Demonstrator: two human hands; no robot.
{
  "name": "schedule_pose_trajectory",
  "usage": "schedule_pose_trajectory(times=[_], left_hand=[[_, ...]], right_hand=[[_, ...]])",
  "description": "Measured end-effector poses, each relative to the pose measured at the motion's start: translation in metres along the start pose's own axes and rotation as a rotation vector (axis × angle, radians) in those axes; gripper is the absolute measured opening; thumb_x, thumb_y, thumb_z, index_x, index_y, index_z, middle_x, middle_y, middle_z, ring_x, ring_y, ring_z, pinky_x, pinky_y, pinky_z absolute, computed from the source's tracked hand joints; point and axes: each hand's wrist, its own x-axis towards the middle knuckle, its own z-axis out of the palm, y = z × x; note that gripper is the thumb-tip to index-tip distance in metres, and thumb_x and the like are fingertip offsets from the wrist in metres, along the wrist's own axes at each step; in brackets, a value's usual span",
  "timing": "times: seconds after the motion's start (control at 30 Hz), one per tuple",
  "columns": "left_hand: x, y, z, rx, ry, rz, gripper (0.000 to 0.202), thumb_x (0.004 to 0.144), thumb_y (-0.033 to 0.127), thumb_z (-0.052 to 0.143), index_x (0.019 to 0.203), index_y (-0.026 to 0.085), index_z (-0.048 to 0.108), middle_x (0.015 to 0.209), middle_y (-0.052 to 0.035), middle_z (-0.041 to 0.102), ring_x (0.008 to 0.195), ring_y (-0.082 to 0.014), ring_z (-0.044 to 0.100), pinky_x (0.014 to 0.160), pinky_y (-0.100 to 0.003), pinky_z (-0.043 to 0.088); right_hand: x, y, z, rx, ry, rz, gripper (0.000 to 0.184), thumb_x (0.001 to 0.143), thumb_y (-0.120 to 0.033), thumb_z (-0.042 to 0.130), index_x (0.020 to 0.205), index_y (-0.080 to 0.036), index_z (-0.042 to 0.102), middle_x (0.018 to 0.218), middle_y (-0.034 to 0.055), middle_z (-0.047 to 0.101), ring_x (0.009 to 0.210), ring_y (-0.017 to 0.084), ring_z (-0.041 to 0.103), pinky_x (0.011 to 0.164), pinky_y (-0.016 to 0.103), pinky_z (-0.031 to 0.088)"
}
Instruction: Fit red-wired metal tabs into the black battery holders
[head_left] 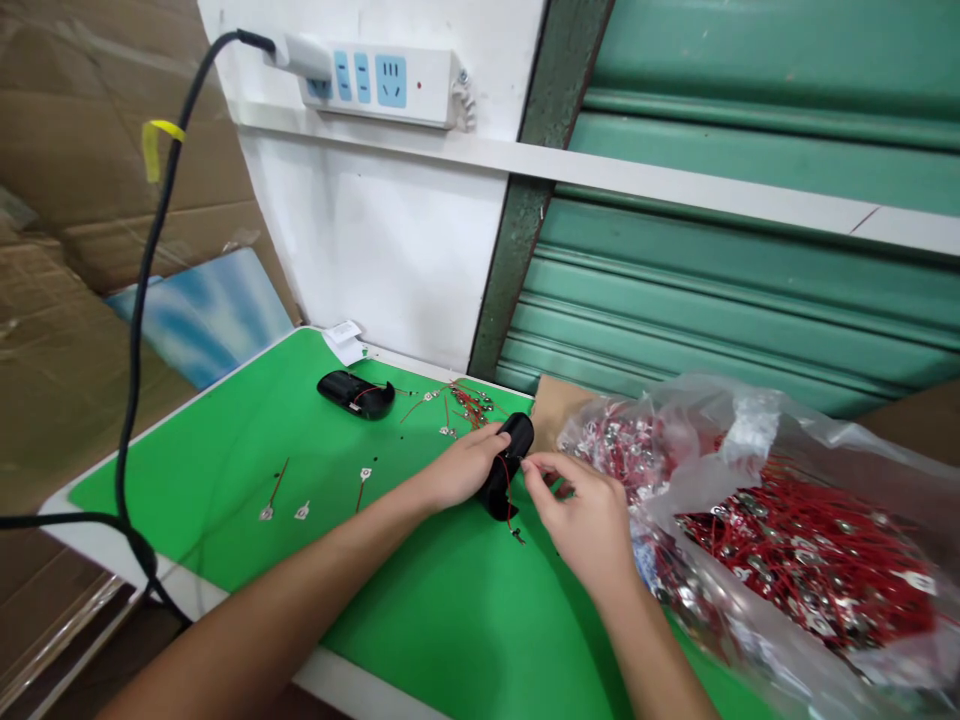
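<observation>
My left hand is wrapped round a black plastic housing that rests on the green mat. My right hand pinches a thin red wire at the housing's side; the wire's metal end hangs down onto the mat. A second black housing with a red wire in it lies further back on the mat. Several loose red wires with metal tabs are scattered between the two housings.
A clear plastic bag full of red wires with metal tabs lies at the right. A black power cable runs from a white power strip on the wall down past the table's left edge. Cardboard stands at the left, a green shutter behind.
</observation>
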Motion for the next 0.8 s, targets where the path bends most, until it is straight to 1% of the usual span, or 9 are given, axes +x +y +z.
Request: schedule_pose_trajectory(times=[0.07,0.2,0.3,0.4,0.47,0.57,0.7,0.8], left_hand=[[0.0,0.0,0.0,-0.001,-0.002,-0.003,0.043,0.094,0.036,0.043,0.12,0.011,0.068,0.106,-0.0079,0.067,0.096,-0.0204,0.055,0.089,-0.031,0.044],[-0.001,0.001,0.002,-0.036,0.01,-0.021,0.041,0.094,0.034,0.044,0.119,0.012,0.068,0.111,-0.0078,0.067,0.102,-0.0209,0.055,0.095,-0.031,0.044],[-0.001,0.0,0.002,-0.008,0.003,-0.011,0.041,0.093,0.035,0.044,0.116,0.012,0.068,0.108,-0.0076,0.067,0.1,-0.0209,0.055,0.093,-0.031,0.044],[-0.001,-0.002,0.001,0.024,-0.012,0.035,0.041,0.093,0.037,0.043,0.114,0.011,0.069,0.104,-0.0075,0.066,0.097,-0.0209,0.054,0.092,-0.031,0.044],[-0.001,-0.003,0.001,0.01,-0.011,0.065,0.042,0.093,0.036,0.043,0.116,0.011,0.068,0.106,-0.0078,0.066,0.099,-0.0214,0.055,0.095,-0.032,0.044],[-0.002,-0.002,0.002,0.0,0.006,0.073,0.043,0.096,0.034,0.04,0.12,0.011,0.066,0.112,-0.009,0.067,0.106,-0.0223,0.056,0.102,-0.033,0.043],[-0.007,0.002,0.006,0.05,0.057,0.085,0.042,0.099,0.032,0.037,0.121,0.01,0.065,0.121,-0.0108,0.066,0.117,-0.0229,0.055,0.109,-0.034,0.04],[-0.012,0.003,0.009,0.077,0.078,0.117,0.041,0.1,0.032,0.036,0.121,0.011,0.064,0.125,-0.0113,0.065,0.12,-0.0229,0.054,0.112,-0.034,0.039]], right_hand=[[0.0,0.001,0.0,0.007,-0.004,0.006,0.017,0.094,-0.024,0.059,0.083,-0.022,0.072,0.077,0.0008,0.076,0.066,0.017,0.071,0.059,0.027,0.049],[-0.001,0.002,0.002,0.004,-0.041,0.006,0.019,0.094,-0.024,0.057,0.084,-0.022,0.073,0.078,0.0013,0.077,0.067,0.018,0.071,0.058,0.027,0.048],[-0.001,0.002,0.003,-0.005,-0.05,0.015,0.019,0.094,-0.025,0.057,0.084,-0.022,0.073,0.078,0.0015,0.077,0.066,0.018,0.071,0.057,0.027,0.047],[-0.002,0.002,0.004,-0.017,-0.056,0.016,0.019,0.095,-0.025,0.058,0.085,-0.022,0.073,0.077,0.0017,0.076,0.065,0.018,0.07,0.057,0.027,0.046],[-0.002,0.001,0.006,-0.013,-0.048,0.006,0.018,0.096,-0.024,0.057,0.086,-0.022,0.072,0.078,0.0025,0.076,0.065,0.018,0.07,0.058,0.027,0.046],[-0.003,-0.001,0.009,-0.015,-0.017,-0.03,0.018,0.097,-0.022,0.055,0.088,-0.02,0.07,0.079,0.0036,0.075,0.068,0.019,0.07,0.061,0.028,0.047],[-0.003,-0.005,0.011,-0.054,0.021,-0.078,0.017,0.099,-0.019,0.054,0.089,-0.019,0.069,0.079,0.0036,0.073,0.07,0.019,0.069,0.065,0.029,0.047],[-0.003,-0.008,0.012,-0.069,0.039,-0.11,0.017,0.099,-0.018,0.054,0.091,-0.018,0.069,0.078,0.0043,0.072,0.071,0.019,0.068,0.066,0.029,0.047]])
